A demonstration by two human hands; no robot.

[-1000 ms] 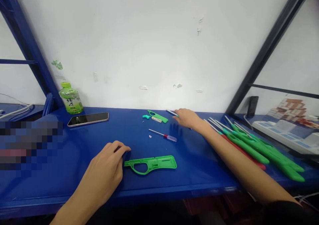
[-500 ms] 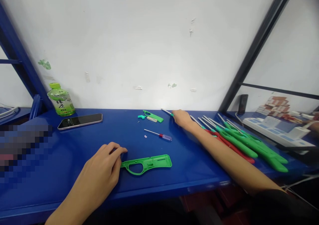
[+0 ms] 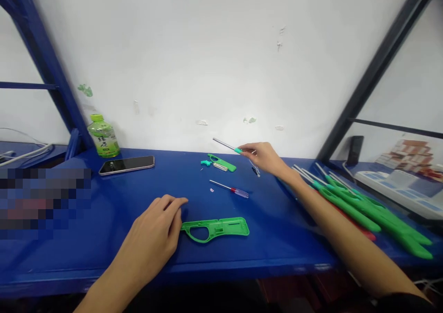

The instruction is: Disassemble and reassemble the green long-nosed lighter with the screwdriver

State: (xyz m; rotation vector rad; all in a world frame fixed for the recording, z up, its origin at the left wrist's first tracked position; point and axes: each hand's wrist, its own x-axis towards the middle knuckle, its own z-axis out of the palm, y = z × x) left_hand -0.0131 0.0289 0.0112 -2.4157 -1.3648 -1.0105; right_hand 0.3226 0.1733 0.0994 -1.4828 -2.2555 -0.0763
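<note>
My left hand [image 3: 154, 234] is low over the table, its fingers curled, with the thumb at the narrow end of a green lighter casing half [image 3: 232, 226]. That casing lies inner side up; its narrow tip is hidden by the hand. My right hand [image 3: 263, 158] pinches the teal collar of a metal lighter nozzle tube [image 3: 224, 143], raised off the tabletop and pointing left. A thin wire with a small black part [image 3: 255, 170] shows below this hand. Between the hands lie a screwdriver [image 3: 238, 192], another green casing piece [image 3: 226, 164], a teal trigger [image 3: 206, 163] and a clear fuel tank [image 3: 220, 166].
Several green and red long-nosed lighters [image 3: 374, 207] are heaped at the right, partly under my forearm. A phone [image 3: 127, 165] and a green bottle [image 3: 104, 137] stand at the left rear of the blue table [image 3: 114, 220]. Behind is a white wall; a power strip [image 3: 398, 193] sits beyond the right frame post.
My right hand has lifted the nozzle tube off the table, and the wire with the black part has come into view. The left hand stays by the casing half. The view has shifted slightly.
</note>
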